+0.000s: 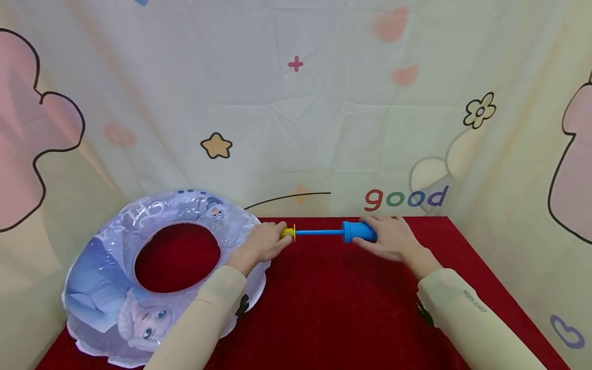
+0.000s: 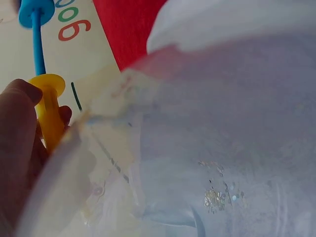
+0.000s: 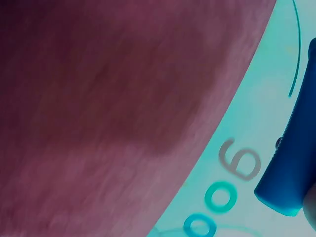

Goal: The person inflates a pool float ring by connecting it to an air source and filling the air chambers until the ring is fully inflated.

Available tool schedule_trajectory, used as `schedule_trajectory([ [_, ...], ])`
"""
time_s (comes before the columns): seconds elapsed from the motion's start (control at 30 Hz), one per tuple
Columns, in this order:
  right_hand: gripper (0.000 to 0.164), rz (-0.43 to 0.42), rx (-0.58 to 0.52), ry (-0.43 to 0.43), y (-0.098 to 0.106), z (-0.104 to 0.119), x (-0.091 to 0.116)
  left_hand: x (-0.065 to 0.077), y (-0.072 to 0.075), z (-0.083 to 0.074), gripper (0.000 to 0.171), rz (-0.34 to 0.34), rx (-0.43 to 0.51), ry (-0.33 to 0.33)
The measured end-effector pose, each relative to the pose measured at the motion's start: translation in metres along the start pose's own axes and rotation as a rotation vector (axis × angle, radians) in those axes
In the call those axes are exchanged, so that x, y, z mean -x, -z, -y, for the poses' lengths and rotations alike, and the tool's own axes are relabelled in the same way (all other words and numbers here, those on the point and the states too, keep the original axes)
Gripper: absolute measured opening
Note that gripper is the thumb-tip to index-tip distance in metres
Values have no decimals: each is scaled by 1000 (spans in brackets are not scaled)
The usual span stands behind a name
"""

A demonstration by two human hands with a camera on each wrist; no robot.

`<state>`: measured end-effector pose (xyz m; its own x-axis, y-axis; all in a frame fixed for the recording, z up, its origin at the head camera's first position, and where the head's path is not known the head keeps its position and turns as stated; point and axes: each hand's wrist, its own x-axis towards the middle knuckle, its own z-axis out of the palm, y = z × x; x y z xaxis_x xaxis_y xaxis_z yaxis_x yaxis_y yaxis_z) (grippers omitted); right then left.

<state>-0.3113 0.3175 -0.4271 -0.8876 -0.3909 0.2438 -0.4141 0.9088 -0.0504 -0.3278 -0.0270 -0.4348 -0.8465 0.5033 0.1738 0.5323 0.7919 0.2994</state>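
A hand pump lies level across the middle of the head view, with its blue rod (image 1: 319, 232) drawn well out of the blue barrel (image 1: 359, 232). My left hand (image 1: 264, 240) grips the yellow handle (image 2: 49, 111) at the rod's left end. Round the barrel curl the fingers of my right hand (image 1: 390, 237). In the right wrist view, the dark blue barrel (image 3: 291, 163) shows at the right edge. An inflated swim ring (image 1: 102, 241) with cartoon figures sits left of the pump, partly behind my left forearm, and its clear film fills much of the left wrist view.
Under the ring and pump is a table with a dark red cloth (image 1: 342, 308). A pale printed curtain (image 1: 259, 67) hangs behind it and along both sides, with the word "good" (image 1: 407, 199) low at the back right.
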Motion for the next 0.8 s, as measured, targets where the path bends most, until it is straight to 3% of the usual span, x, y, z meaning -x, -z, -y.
schedule_trajectory([
  [0.3, 68, 8, -12, 11, -9, 63, -24, -2, -3, -4, 17, 3, -20, 1],
  [0.5, 64, 10, -20, 10, -5, 97, -40, -4, 0, -5, 18, -35, 6, -15],
  [0.63, 64, 35, -29, -9, -5, 95, -40, -4, 1, -5, 19, -9, 32, 1],
  [0.8, 63, 32, -45, 0, -11, 71, -30, -3, 2, -4, 17, 22, 45, 4],
])
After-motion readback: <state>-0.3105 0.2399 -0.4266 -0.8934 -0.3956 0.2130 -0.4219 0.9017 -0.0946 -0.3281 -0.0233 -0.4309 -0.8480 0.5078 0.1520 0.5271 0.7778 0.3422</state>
